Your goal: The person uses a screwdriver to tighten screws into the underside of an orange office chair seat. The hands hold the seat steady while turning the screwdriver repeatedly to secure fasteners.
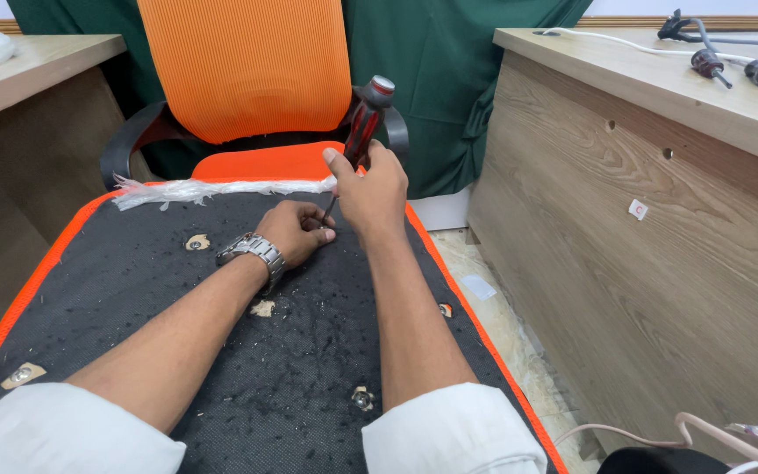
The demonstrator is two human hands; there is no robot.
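Two bare hands work over the black fabric underside of an upturned seat panel (221,351) edged in orange, which lies in front of an orange mesh office chair (247,79). The right hand (370,189) has its grip clenched around the red-and-black handle of a screwdriver (363,127), held nearly upright with the shaft angled down toward the fabric. The left hand (296,230), with a metal wristwatch (252,252) on its wrist, rests on the panel with its fingers curled in at the screwdriver's tip; whether its grip pinches a screw or only steadies the blade is hidden by the fingers. Several metal fastening points show through torn patches of the cloth, one near the lower middle (361,398) and one at the left edge (21,375), and small debris is scattered across the fabric. By the look of it, the step in hand is driving or loosening a fastener at the far end of the panel; the next move would call for keeping the tip seated while the right wrist turns. More tools (739,66) lie on the wooden desk (642,61) to the right.
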